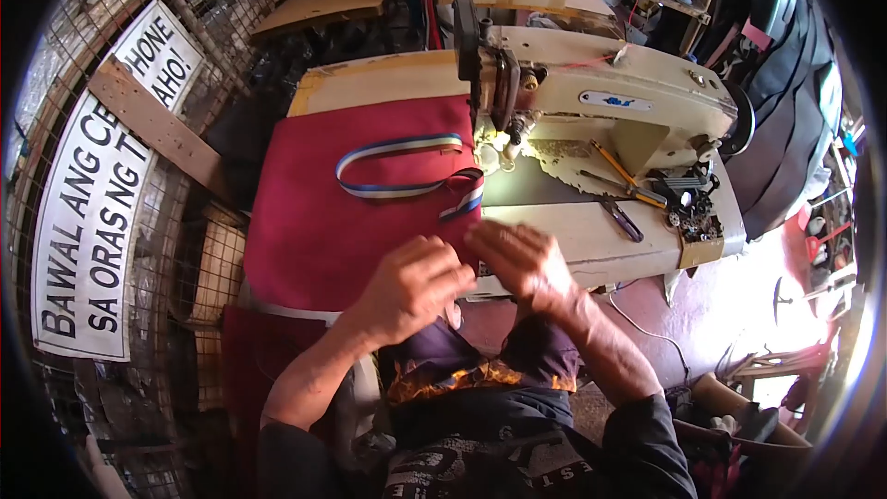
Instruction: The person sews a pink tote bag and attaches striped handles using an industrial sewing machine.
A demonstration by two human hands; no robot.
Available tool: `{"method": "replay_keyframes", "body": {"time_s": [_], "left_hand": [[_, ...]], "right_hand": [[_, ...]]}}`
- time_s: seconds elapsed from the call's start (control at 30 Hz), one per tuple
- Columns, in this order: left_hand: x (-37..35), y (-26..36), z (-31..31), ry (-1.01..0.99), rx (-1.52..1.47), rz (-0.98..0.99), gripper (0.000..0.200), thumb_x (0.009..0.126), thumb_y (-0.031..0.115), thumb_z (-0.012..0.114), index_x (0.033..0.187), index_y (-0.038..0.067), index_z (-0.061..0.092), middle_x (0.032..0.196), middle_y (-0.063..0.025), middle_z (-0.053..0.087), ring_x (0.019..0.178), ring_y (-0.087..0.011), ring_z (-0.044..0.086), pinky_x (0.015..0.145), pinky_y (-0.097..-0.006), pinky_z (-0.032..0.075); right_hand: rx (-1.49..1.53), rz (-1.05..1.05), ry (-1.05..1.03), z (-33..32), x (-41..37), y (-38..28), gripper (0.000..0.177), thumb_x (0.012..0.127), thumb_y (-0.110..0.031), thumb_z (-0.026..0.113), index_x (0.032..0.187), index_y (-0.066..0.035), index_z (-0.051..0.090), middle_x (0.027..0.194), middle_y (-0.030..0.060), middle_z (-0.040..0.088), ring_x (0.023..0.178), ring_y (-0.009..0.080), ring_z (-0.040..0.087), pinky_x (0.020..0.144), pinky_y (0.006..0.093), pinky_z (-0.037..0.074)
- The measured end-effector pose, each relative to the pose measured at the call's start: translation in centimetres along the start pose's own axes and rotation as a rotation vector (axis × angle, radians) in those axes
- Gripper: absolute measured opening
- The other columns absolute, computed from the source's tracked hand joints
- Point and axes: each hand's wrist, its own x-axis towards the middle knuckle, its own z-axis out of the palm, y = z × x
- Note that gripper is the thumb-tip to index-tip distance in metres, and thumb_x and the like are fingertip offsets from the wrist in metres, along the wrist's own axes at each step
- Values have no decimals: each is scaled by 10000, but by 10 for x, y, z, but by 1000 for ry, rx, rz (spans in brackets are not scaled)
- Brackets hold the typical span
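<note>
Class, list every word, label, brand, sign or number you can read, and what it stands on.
"BAWAL ANG CE…HONE": white sign, upper line; a wooden board hides the gap.
"SA ORAS NG T…AHO!": same sign, lower line.
"EST": dark shirt; its other print is too unclear.
Badge on the sewing machine: too small to read.

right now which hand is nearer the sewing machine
Right. The right hand is in front of the sewing machine; the left hand is farther off, to the left, by the red cloth.
</note>
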Motion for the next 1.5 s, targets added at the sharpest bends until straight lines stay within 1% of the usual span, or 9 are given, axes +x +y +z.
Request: {"method": "replay_keyframes", "body": {"time_s": [0.33, 0.47, 0.63, 0.73, 0.77, 0.87, 1.0, 1.13, 1.5], "left_hand": [[-4, -2, 45, -150, 4, -4, 99, 868, 83, 756, 933, 20, 717, 939, -74, 652, 913, -243, 640, 841, -399, 532], [53, -56, 62, -24, 56, 23, 372, 912, 162, 722, 1261, 42, 673, 1239, -136, 657, 1209, -314, 585, 1089, -486, 436], [88, -73, 55, -763, 289, -269, 369, 1005, 262, 588, 1309, 55, 626, 1357, -175, 599, 1353, -342, 508, 1236, -475, 302], [37, -102, 90, -34, 36, 8, 220, 970, 174, 581, 1122, 41, 670, 1202, -153, 642, 1269, -311, 565, 1144, -487, 389], [56, -70, 57, -335, 60, -102, 191, 960, 133, 583, 1109, 33, 649, 1227, -161, 625, 1315, -348, 538, 1184, -506, 351], [30, -62, 61, -95, 288, 158, 200, 933, 130, 597, 1104, 33, 636, 1206, -173, 608, 1236, -357, 565, 1140, -507, 393], [21, -54, 41, -485, 297, -247, 146, 920, 114, 632, 1023, 12, 648, 1188, -166, 608, 1172, -342, 602, 1143, -471, 424], [-11, -76, 57, -50, 217, -23, 157, 894, 106, 732, 964, 17, 624, 1306, -117, 616, 1289, -330, 577, 1088, -455, 471], [-6, -72, 65, -194, 201, -185, 518, 935, 332, 720, 1329, 26, 585, 1333, -161, 558, 1346, -344, 504, 1120, -485, 405]], "right_hand": [[10, 40, -14, 32, -62, -25, 463, 760, -133, 630, 1167, 75, 700, 1331, 224, 641, 1296, 343, 614, 1031, 463, 513], [-4, 33, -16, 32, -57, -28, 459, 760, -114, 633, 1167, 86, 698, 1302, 216, 651, 1294, 348, 613, 1019, 465, 516], [-17, 47, -35, 35, -59, -27, 475, 766, -108, 636, 1198, 85, 686, 1330, 210, 640, 1265, 339, 629, 1030, 459, 507], [-1, 55, -30, 37, -59, -28, 484, 771, -111, 634, 1211, 85, 678, 1341, 209, 634, 1267, 339, 627, 1030, 457, 506], [2, 56, -31, 37, -59, -28, 487, 771, -111, 634, 1215, 85, 675, 1344, 209, 632, 1270, 340, 624, 1029, 458, 506], [19, 56, -39, 34, -59, -27, 487, 773, -112, 630, 1216, 86, 672, 1341, 211, 632, 1278, 339, 619, 1027, 460, 505], [16, 65, -38, 34, -58, -26, 479, 779, -112, 624, 1211, 89, 673, 1331, 212, 639, 1280, 339, 619, 1022, 460, 506], [7, 59, -77, 29, -54, -26, 465, 787, -115, 622, 1202, 90, 673, 1319, 215, 641, 1275, 340, 620, 1021, 464, 507], [32, 64, -155, 14, -46, -23, 438, 770, -94, 647, 1169, 83, 684, 1263, 221, 666, 1235, 348, 648, 1009, 459, 535]]}}
